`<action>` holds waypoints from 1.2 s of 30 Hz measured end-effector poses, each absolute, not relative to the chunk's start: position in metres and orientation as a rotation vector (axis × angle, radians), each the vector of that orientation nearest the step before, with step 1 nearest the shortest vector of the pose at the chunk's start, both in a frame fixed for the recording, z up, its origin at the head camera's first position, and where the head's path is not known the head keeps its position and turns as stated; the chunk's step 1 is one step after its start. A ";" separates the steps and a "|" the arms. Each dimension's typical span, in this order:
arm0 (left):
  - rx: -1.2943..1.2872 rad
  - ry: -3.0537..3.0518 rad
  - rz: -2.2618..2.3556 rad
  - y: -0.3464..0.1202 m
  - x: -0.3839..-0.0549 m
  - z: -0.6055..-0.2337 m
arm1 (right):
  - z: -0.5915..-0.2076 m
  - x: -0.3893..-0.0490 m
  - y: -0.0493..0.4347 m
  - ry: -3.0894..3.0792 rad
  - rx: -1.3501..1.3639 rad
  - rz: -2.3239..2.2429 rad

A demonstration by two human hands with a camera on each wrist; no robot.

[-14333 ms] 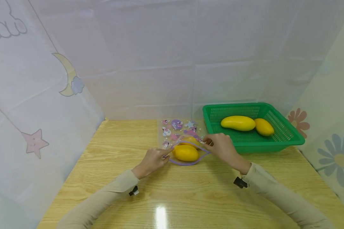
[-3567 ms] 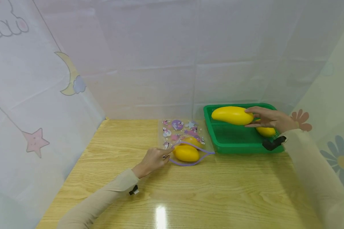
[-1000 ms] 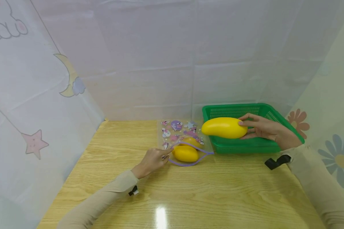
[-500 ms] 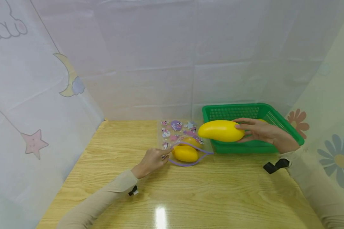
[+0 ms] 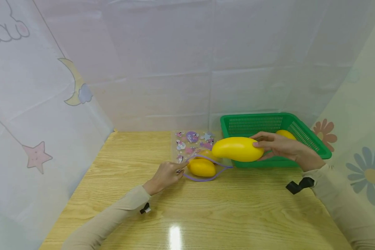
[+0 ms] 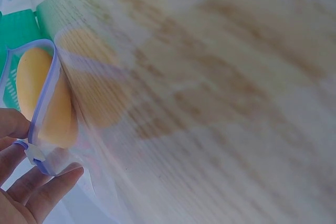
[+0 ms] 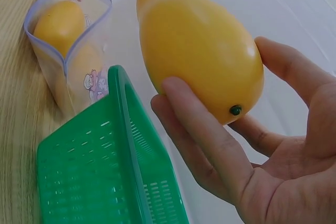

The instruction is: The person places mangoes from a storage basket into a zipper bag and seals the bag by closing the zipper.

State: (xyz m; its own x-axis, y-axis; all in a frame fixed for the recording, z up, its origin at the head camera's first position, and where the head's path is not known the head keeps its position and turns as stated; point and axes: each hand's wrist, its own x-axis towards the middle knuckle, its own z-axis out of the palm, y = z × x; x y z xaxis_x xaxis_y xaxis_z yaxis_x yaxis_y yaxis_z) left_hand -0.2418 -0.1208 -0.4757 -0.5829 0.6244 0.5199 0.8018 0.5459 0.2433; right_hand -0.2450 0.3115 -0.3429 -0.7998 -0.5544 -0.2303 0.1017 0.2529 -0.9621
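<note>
A long yellow mango [image 5: 237, 149] is held at its stem end by my right hand [image 5: 278, 147], above the near left edge of the green basket. In the right wrist view the fingers and thumb wrap the mango [image 7: 199, 51], whose dark green stem spot shows. My left hand [image 5: 167, 176] pinches the left corner of a clear zip bag [image 5: 192, 137] with cartoon prints and a purple seal. The bag's mouth gapes toward me. Inside lie two yellow mangoes; the front one [image 5: 202, 168] sits at the opening. A white slider shows near the left fingers [image 6: 52, 192].
The green plastic basket [image 5: 325, 152] stands at the back right, beside the bag. Another mango [image 5: 285, 134] lies in it, partly hidden by my right hand. A wood-grain table [image 5: 206, 215] lies beneath, with a printed cloth wall [image 5: 162, 69] behind it.
My right hand has lifted the long mango out of the basket and moved it left and down toward the bag. The left hand stays at the bag's corner.
</note>
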 end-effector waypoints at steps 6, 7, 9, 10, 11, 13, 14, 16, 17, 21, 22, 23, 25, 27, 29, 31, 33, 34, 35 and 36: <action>-1.171 -2.382 -0.661 -0.120 -0.242 -0.475 | -0.342 -0.240 0.308 1.975 -0.477 -1.572; -1.172 -2.378 -0.662 -0.120 -0.242 -0.475 | -0.342 -0.240 0.307 1.976 -0.480 -1.569; -1.176 -2.374 -0.666 -0.120 -0.243 -0.475 | -0.343 -0.239 0.305 1.975 -0.492 -1.561; -1.178 -2.373 -0.670 -0.120 -0.243 -0.475 | -0.343 -0.238 0.304 1.976 -0.497 -1.557; -1.180 -2.373 -0.671 -0.120 -0.243 -0.475 | -0.344 -0.238 0.304 1.975 -0.503 -1.554; -1.185 -2.373 -0.672 -0.121 -0.243 -0.475 | -0.346 -0.238 0.303 1.972 -0.513 -1.547; -1.187 -2.374 -0.671 -0.121 -0.244 -0.475 | -0.347 -0.237 0.302 1.971 -0.520 -1.543; -1.189 -2.375 -0.667 -0.121 -0.244 -0.476 | -0.349 -0.237 0.302 1.965 -0.529 -1.541; -1.189 -2.375 -0.665 -0.121 -0.244 -0.476 | -0.350 -0.237 0.301 1.960 -0.533 -1.540; -1.187 -2.376 -0.665 -0.121 -0.243 -0.476 | -0.352 -0.235 0.298 1.952 -0.550 -1.533; -1.186 -2.376 -0.665 -0.121 -0.243 -0.476 | -0.352 -0.235 0.297 1.953 -0.550 -1.530; -1.185 -2.375 -0.665 -0.120 -0.243 -0.476 | -0.352 -0.234 0.296 1.956 -0.553 -1.525; -1.185 -2.373 -0.666 -0.121 -0.243 -0.475 | -0.352 -0.232 0.293 1.963 -0.554 -1.517; -1.185 -2.372 -0.667 -0.121 -0.243 -0.475 | -0.352 -0.231 0.290 1.970 -0.551 -1.515; -1.183 -2.375 -0.666 -0.121 -0.243 -0.475 | -0.353 -0.230 0.288 1.976 -0.544 -1.517; -1.181 -2.380 -0.667 -0.120 -0.243 -0.475 | -0.354 -0.229 0.286 1.983 -0.535 -1.513; -1.180 -2.385 -0.667 -0.121 -0.242 -0.475 | -0.355 -0.228 0.284 1.993 -0.527 -1.504; -1.179 -2.388 -0.668 -0.121 -0.242 -0.475 | -0.356 -0.228 0.282 2.001 -0.522 -1.496; -1.179 -2.391 -0.668 -0.121 -0.242 -0.475 | -0.357 -0.229 0.281 2.006 -0.517 -1.490; -1.178 -2.393 -0.668 -0.121 -0.242 -0.475 | -0.358 -0.229 0.280 2.009 -0.513 -1.485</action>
State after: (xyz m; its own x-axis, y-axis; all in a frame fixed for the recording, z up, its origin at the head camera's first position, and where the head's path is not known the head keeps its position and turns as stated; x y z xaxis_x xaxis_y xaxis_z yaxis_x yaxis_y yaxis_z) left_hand -0.2421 -0.1206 -0.4750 -0.5709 0.6244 0.5330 0.8103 0.5331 0.2434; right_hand -0.2289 0.2802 -0.3575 -0.7561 -0.6147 -0.2244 0.0345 0.3050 -0.9517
